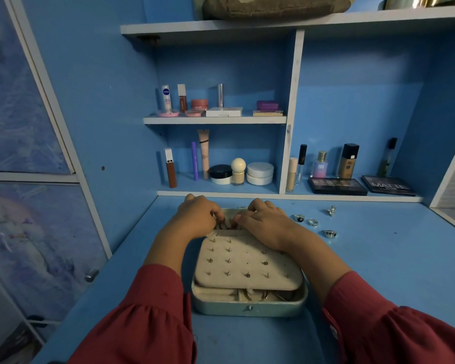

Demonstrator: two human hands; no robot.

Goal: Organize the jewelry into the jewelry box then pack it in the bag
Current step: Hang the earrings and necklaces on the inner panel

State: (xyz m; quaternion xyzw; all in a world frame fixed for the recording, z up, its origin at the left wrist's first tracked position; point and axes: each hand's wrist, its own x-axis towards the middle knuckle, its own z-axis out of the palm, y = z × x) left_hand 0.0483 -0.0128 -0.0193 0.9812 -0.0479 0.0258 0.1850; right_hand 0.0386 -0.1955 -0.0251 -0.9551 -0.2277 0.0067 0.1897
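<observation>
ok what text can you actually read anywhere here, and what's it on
"NIVEA" on the white tube, upper shelf.
"MATTE" on the right-hand black palette, lower shelf.
"SB" on the pink-blue perfume bottle.
Print on the red lip tube, pink jar and peach tube is too blurred to read.

Jewelry box (pixel 248 307) open; rings (pixel 313 222) loose beside it.

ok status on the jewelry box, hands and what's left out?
Left hand and right hand working at far end of open jewelry box; grip unclear. Four rings loose on desk, right. Nothing blocking.
</observation>
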